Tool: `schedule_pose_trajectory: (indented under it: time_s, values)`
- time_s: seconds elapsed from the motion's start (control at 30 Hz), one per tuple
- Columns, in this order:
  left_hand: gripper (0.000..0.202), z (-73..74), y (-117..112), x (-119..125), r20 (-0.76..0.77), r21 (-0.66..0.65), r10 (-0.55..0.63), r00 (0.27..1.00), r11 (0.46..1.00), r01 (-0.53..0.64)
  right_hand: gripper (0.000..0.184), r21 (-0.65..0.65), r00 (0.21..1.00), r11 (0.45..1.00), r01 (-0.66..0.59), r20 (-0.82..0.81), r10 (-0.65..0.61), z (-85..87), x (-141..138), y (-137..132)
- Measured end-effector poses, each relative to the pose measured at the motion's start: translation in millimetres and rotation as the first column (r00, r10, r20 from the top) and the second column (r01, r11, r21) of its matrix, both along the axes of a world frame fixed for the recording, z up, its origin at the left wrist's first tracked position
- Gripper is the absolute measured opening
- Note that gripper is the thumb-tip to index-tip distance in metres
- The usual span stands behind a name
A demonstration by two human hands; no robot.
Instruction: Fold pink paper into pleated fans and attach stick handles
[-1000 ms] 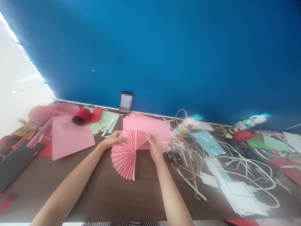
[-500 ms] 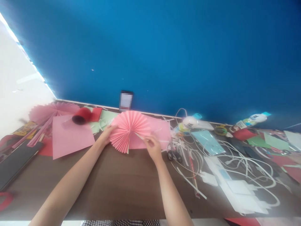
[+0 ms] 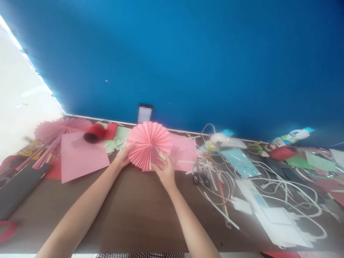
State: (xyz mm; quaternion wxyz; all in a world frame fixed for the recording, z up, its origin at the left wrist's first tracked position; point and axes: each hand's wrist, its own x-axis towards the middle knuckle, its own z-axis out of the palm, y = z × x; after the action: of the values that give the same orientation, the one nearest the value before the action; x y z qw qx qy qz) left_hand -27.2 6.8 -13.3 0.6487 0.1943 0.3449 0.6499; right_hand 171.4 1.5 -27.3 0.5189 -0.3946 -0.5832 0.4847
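A pink pleated paper fan (image 3: 149, 138) is spread into a nearly full round, with a gap at its lower right. My left hand (image 3: 124, 156) grips its left edge, fingers partly behind the folds. At the lower right, my right hand (image 3: 165, 168) holds the fan beside the gap, thumb and fingertips near its two end folds. Behind the fan lies a flat pink paper sheet (image 3: 185, 152). To the left are another pink paper sheet (image 3: 83, 157) and a second pink pleated fan (image 3: 64, 127) with strips hanging from it.
A red roll (image 3: 94, 132) stands near the wall. Black-handled scissors (image 3: 201, 178), a red pencil (image 3: 222, 193), white cables and a power strip (image 3: 279, 218) crowd the right. A dark flat case (image 3: 23, 186) and red tape roll (image 3: 8, 231) are at left.
My right hand has moved left and brought the fan's right end toward the other end. The gap has narrowed, and the fan is rounder and slightly higher.
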Motion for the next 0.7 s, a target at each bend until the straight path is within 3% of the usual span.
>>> schedule_pose_trajectory:
  time_s: [0.3, 0.4, 0.53, 0.7]
  values:
    - [0.019, -2.9, -1, -2, 0.057, -0.054, -0.123, 0.991, 0.991, 0.126, 0.073, 0.081, 0.997, 0.996, 0.040, 0.060, -0.045, 5.6, 2, -2]
    - [0.018, -4.9, -1, -6, 0.046, -0.067, -0.110, 0.993, 0.991, 0.113, 0.068, 0.120, 0.996, 0.992, 0.038, 0.076, -0.048, 1.5, 4, 0]
    - [0.013, -5.3, -5, -11, -0.090, -0.122, -0.078, 0.993, 0.990, 0.066, 0.058, 0.179, 0.986, 0.981, 0.072, 0.133, -0.096, -1.4, 8, 2]
    - [0.012, 10.2, -17, -37, -0.171, -0.123, 0.050, 0.984, 0.990, -0.072, 0.044, 0.231, 0.963, 0.954, 0.189, 0.145, -0.226, 0.2, 17, 6]
